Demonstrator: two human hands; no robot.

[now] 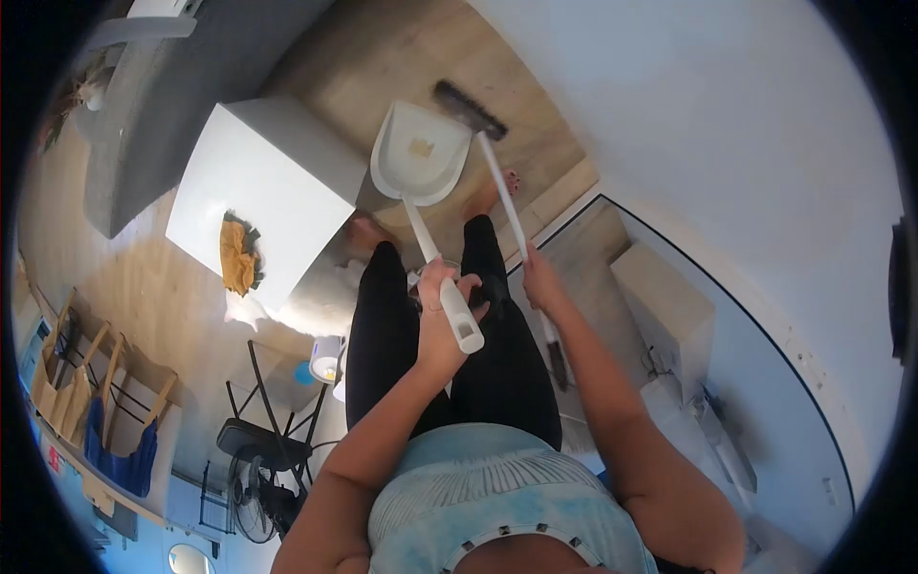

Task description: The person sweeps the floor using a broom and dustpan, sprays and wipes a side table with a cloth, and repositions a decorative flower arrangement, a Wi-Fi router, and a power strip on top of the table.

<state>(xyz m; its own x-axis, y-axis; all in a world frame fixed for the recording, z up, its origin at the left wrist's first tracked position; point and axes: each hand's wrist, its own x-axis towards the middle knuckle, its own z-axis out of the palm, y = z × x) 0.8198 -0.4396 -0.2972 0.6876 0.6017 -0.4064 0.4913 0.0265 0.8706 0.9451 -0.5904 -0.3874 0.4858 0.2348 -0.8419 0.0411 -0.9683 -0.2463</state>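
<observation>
My left hand point(442, 298) is wrapped round the white handle of a long-handled dustpan point(390, 156). The pan lies on the wooden floor past my feet, with a small tan patch of debris in it. My right hand point(541, 277) grips the pale stick of a broom point(504, 196). The broom's dark bristle head point(469, 110) rests on the floor beside the pan's upper right edge.
A white box-shaped table point(258, 191) with a yellow-brown cloth point(238, 253) stands left of the dustpan. A grey sofa point(182, 105) is beyond it. A mirror point(688, 316) leans at the right wall. Chairs and a fan point(253, 499) are lower left.
</observation>
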